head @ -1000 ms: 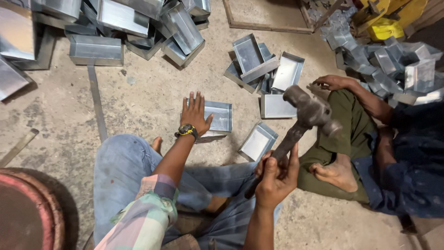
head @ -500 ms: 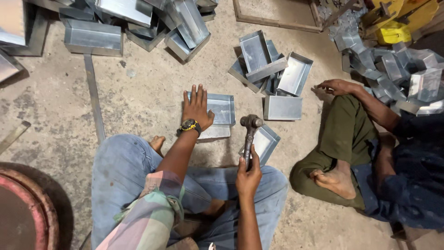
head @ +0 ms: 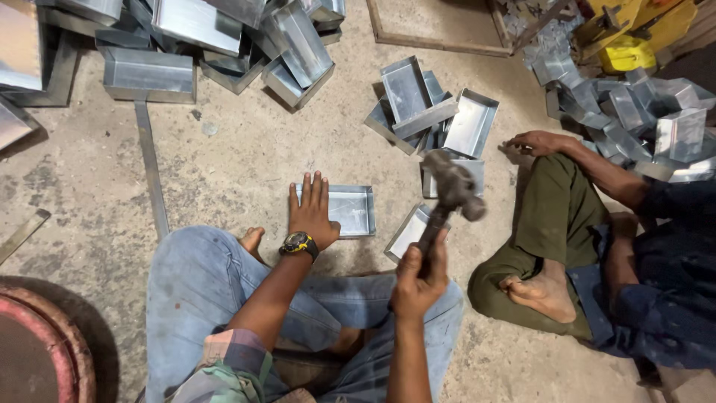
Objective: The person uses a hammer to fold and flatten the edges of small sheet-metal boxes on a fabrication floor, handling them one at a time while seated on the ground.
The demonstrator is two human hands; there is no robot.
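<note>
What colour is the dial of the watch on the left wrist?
Yellow, on a black strap; the watch shows in the head view.

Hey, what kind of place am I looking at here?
Likely a small sheet-metal workshop: folded metal trays piled on a bare concrete floor, and the right hand gripping a hammer while the left hand steadies a tray.

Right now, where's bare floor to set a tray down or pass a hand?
Bare concrete lies between the flat metal strip and the small tray pile, above the left hand pressing a tray. More shows at far left. Crowded: the top-left stack, the right-hand scrap heap, and around the hammer in the right hand.
</note>
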